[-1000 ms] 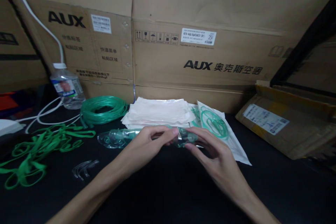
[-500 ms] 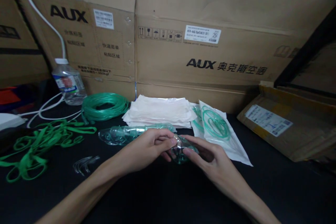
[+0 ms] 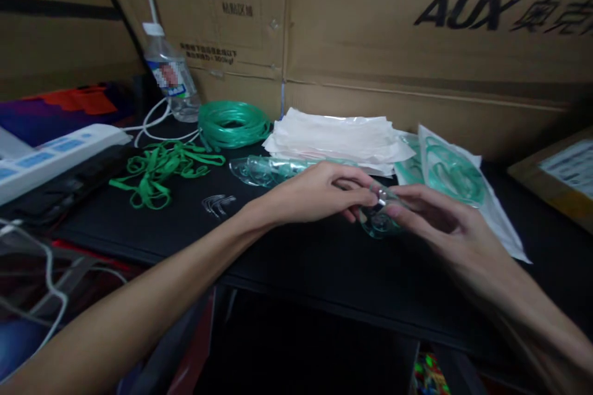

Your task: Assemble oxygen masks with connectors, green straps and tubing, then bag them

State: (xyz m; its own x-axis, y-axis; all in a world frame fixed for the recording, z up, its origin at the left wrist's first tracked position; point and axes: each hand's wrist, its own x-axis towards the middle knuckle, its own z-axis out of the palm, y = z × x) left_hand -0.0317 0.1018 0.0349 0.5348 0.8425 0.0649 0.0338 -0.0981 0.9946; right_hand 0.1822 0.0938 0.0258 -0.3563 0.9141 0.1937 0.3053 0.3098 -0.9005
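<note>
Left hand [image 3: 319,194] and right hand [image 3: 435,222] pinch small clear green mask [image 3: 377,219] between fingertips, just above black table [image 3: 287,259]. Mask sits between both hands, fingers closed tight.

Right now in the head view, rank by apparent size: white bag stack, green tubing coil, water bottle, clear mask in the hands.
1. white bag stack
2. green tubing coil
3. water bottle, close to the coil, farther back, so unsure
4. clear mask, mostly hidden by hands
</note>
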